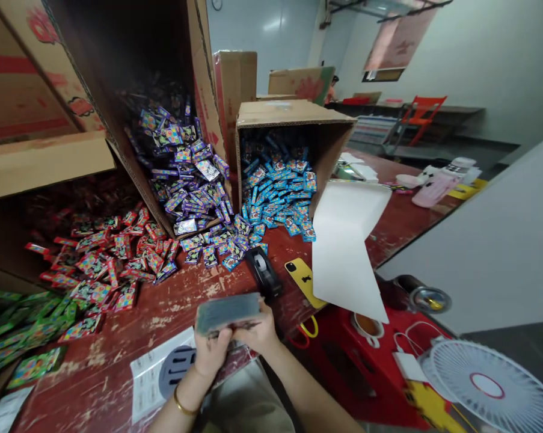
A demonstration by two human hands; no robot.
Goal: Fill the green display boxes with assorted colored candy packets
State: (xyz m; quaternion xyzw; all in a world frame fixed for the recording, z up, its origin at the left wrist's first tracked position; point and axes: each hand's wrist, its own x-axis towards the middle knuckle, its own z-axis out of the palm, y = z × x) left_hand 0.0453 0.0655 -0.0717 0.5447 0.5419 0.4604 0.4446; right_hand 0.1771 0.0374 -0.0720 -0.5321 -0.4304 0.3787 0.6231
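Observation:
Low over the table's front edge, a grey-blue rectangular block [228,313] sits between my two hands, blurred by motion; its kind cannot be made out. My left hand [210,352], below a gold bangle, grips its left end with the thumb on the near side. At the other end, my right hand [260,328] is closed round it. Just beyond them stands a black tape dispenser [263,270]. Under my left wrist lies a printed label sheet [147,367] with a round dark grey piece [176,370] on it.
Tipped cartons spill small red packs [113,258], purple packs [190,192] and blue packs [275,186]. Green packs [23,325] lie at left. A yellow phone [303,281] and white paper [343,240] lie right. A red stool [343,361] and white fan [487,385] stand lower right.

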